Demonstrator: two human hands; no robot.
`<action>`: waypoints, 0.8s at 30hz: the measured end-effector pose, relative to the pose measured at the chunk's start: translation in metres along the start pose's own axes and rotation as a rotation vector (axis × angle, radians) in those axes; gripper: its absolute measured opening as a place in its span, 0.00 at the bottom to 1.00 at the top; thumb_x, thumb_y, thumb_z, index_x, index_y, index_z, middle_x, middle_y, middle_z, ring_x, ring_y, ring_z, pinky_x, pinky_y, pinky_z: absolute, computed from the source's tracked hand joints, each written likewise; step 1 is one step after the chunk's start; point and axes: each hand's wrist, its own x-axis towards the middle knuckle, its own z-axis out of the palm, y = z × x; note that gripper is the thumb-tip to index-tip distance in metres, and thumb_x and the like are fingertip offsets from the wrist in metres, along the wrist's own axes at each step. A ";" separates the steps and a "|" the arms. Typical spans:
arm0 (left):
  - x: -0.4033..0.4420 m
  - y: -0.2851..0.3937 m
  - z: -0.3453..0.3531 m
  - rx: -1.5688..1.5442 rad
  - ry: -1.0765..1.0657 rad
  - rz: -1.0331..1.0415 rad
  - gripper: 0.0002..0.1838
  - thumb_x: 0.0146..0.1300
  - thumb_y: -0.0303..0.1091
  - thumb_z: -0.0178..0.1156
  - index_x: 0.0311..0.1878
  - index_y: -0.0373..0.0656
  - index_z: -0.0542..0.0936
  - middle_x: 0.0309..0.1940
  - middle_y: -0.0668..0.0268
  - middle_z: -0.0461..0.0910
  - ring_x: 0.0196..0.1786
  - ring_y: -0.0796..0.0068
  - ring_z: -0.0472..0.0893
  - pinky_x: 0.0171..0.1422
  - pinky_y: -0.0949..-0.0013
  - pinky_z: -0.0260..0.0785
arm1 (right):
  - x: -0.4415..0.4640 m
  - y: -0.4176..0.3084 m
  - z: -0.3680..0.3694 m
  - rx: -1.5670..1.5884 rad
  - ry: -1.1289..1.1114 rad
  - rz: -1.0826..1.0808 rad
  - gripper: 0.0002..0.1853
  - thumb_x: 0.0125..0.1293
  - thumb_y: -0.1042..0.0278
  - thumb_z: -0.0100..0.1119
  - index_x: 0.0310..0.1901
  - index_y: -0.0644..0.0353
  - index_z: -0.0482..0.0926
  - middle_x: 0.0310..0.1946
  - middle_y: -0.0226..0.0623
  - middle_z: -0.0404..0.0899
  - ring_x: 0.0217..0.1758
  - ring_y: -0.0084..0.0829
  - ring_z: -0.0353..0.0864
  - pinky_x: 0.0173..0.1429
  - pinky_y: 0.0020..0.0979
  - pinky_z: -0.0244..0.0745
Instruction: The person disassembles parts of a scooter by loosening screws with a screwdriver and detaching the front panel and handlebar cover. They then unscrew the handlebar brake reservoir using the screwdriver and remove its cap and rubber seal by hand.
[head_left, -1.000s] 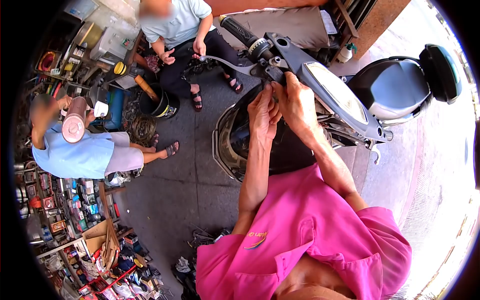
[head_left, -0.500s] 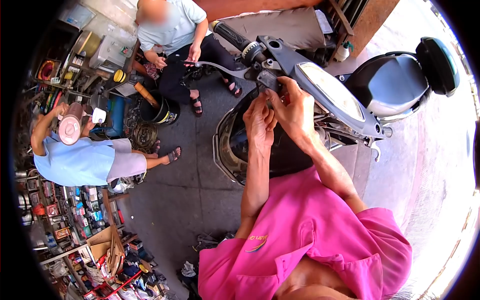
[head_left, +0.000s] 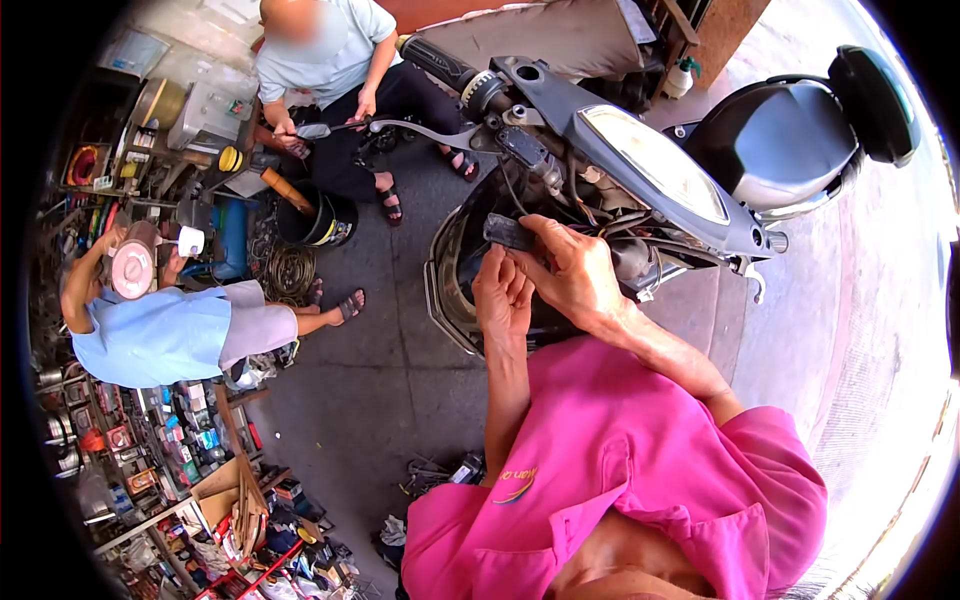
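A small dark rectangular piece [head_left: 509,232], flat and block-like, is held up in front of the motor scooter. My right hand [head_left: 578,268] pinches its right end between thumb and fingers. Just below it, my left hand [head_left: 503,292] is closed, its fingertips against the lower edge of the piece. Beyond my hands is the scooter's handlebar cover [head_left: 570,120] with a pale lamp panel. The dark brake fitting [head_left: 532,157] on the bar shows beside the silver lever [head_left: 430,133]. Loose wires [head_left: 592,212] hang under the handlebar cover.
A seated person [head_left: 335,70] handles a dark tool-like item behind the lever. Another person [head_left: 150,330] stands at left, holding a pink container [head_left: 134,268] near crowded shelves. A black bucket [head_left: 325,222] sits on the floor. The scooter seat [head_left: 780,155] extends to the right.
My hands have come down and back from the brake fitting, bringing the dark piece with them. The fitting and wires are now uncovered. The seated person's hand and item have shifted.
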 end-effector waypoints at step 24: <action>-0.016 0.041 0.057 0.014 -0.199 0.119 0.23 0.68 0.44 0.55 0.57 0.35 0.71 0.14 0.81 0.53 0.14 0.90 0.51 0.17 0.82 0.46 | 0.028 -0.021 -0.032 0.053 0.017 0.018 0.17 0.58 0.65 0.67 0.45 0.66 0.78 0.21 0.37 0.77 0.21 0.25 0.75 0.26 0.26 0.69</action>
